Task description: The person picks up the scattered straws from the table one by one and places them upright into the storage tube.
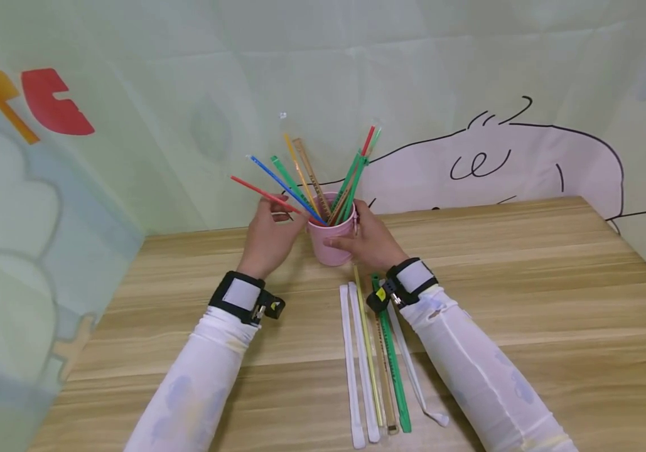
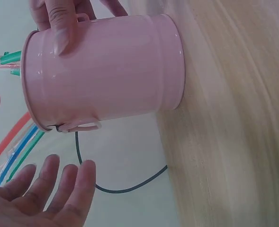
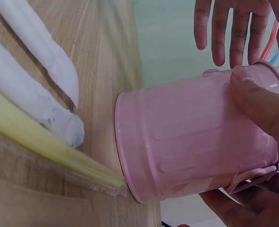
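Observation:
A small pink metal bucket with side handles stands near the table's back edge. Several wrapped straws lean out of it, among them a red straw, a blue straw and green straws. My right hand holds the bucket at its right side, thumb across the front wall and the other fingers round behind by the handle. My left hand is at the bucket's left, under the leaning straws. Its fingers are spread loosely and apart from the wall in the left wrist view.
In front of the bucket lie two white paper-wrapped straws, a yellow straw, a brown straw, a green straw and a white one with a bent end. A printed cloth hangs behind the wooden table.

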A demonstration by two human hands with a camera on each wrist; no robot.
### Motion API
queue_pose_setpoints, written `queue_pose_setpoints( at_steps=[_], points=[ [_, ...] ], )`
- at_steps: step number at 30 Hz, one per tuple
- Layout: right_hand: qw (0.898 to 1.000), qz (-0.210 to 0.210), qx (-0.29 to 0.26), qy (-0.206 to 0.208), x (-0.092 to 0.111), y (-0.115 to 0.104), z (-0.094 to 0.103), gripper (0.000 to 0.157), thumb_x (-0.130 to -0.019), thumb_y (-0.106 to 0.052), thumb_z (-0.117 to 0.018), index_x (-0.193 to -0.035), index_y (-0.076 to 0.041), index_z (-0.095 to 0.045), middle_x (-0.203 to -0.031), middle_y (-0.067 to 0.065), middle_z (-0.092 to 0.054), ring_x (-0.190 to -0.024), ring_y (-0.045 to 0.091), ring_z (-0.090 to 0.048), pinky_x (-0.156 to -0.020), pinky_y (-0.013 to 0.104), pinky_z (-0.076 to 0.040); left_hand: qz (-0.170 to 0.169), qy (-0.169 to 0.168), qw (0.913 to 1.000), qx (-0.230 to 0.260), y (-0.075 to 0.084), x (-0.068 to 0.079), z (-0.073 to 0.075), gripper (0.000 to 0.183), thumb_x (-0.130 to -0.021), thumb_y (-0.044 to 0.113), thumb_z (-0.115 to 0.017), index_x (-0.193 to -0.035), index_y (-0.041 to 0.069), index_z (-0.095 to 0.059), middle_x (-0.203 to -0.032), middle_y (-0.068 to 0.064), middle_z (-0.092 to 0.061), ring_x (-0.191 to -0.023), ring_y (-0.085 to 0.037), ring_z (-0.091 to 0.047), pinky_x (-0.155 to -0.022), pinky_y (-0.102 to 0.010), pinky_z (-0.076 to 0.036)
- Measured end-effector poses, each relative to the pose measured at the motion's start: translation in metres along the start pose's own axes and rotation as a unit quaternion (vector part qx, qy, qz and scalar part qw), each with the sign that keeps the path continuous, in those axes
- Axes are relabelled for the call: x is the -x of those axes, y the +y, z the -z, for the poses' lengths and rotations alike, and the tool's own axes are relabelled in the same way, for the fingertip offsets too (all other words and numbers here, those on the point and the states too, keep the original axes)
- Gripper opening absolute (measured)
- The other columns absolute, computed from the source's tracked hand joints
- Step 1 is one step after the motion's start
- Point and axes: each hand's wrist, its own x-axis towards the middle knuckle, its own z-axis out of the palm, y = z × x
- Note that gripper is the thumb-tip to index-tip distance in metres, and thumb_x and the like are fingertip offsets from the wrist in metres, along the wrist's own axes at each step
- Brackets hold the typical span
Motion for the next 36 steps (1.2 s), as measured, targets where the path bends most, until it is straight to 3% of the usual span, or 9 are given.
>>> queue_pose_setpoints(
  at_steps=[8, 13, 19, 27, 31, 36],
  points=[
    [1.000, 0.003, 0.002, -0.002, 0.001, -0.002, 0.001, 0.087, -0.081, -0.033, -0.079, -0.148, -0.012, -0.027, -0.145, 0.009, -0.042, -0.128, 0.015, -0.036, -0.110, 0.049, -0.031, -0.014, -0.065, 0.9978, -0.006, -0.002, 0.006, -0.005, 0.085, -0.082, 0.053, -0.071, -0.145, 0.010, -0.032, -0.142, -0.014, -0.042, -0.125, -0.028, -0.038, -0.097, -0.052, -0.043],
    [1.000, 0.001, 0.015, -0.004, 0.001, -0.002, 0.002, 0.086, -0.082, -0.032, -0.078, -0.148, -0.012, -0.026, -0.146, 0.010, -0.041, -0.128, 0.016, -0.035, -0.110, 0.049, -0.031, -0.023, -0.099, 0.9947, 0.014, -0.005, 0.006, -0.012, 0.087, -0.081, 0.051, -0.074, -0.145, 0.011, -0.030, -0.148, -0.016, -0.034, -0.131, -0.030, -0.032, -0.102, -0.057, -0.039],
    [1.000, -0.003, 0.030, -0.005, 0.001, -0.001, 0.003, 0.084, -0.084, -0.030, -0.076, -0.149, -0.012, -0.025, -0.148, 0.012, -0.038, -0.131, 0.019, -0.033, -0.111, 0.051, -0.030, -0.033, -0.100, 0.9934, 0.045, -0.012, 0.005, -0.024, 0.091, -0.079, 0.044, -0.077, -0.147, 0.010, -0.028, -0.149, -0.014, -0.034, -0.134, -0.024, -0.028, -0.109, -0.056, -0.029],
    [0.999, 0.003, 0.045, -0.005, 0.001, 0.003, 0.005, 0.083, -0.085, -0.025, -0.076, -0.149, -0.009, -0.024, -0.146, 0.013, -0.040, -0.129, 0.020, -0.035, -0.110, 0.051, -0.032, -0.052, -0.095, 0.9882, 0.108, -0.018, 0.002, -0.039, 0.089, -0.078, 0.035, -0.081, -0.145, 0.008, -0.029, -0.144, -0.013, -0.038, -0.129, -0.025, -0.034, -0.103, -0.056, -0.038],
    [0.999, 0.008, 0.045, 0.001, 0.000, 0.002, 0.002, 0.086, -0.082, -0.025, -0.078, -0.148, -0.009, -0.025, -0.142, 0.014, -0.042, -0.127, 0.021, -0.037, -0.110, 0.053, -0.031, -0.067, -0.082, 0.9892, 0.102, -0.021, 0.000, -0.041, 0.086, -0.076, 0.037, -0.083, -0.142, 0.008, -0.035, -0.137, -0.009, -0.044, -0.123, -0.017, -0.040, -0.102, -0.048, -0.042],
    [0.999, 0.005, 0.048, 0.001, 0.001, 0.004, 0.003, 0.086, -0.082, -0.026, -0.078, -0.148, -0.009, -0.025, -0.140, 0.015, -0.044, -0.125, 0.022, -0.038, -0.109, 0.054, -0.030, -0.057, -0.065, 0.9932, 0.078, -0.023, -0.002, -0.047, 0.085, -0.072, 0.039, -0.085, -0.138, 0.010, -0.040, -0.131, -0.007, -0.044, -0.119, -0.012, -0.040, -0.102, -0.040, -0.041]
  ],
)
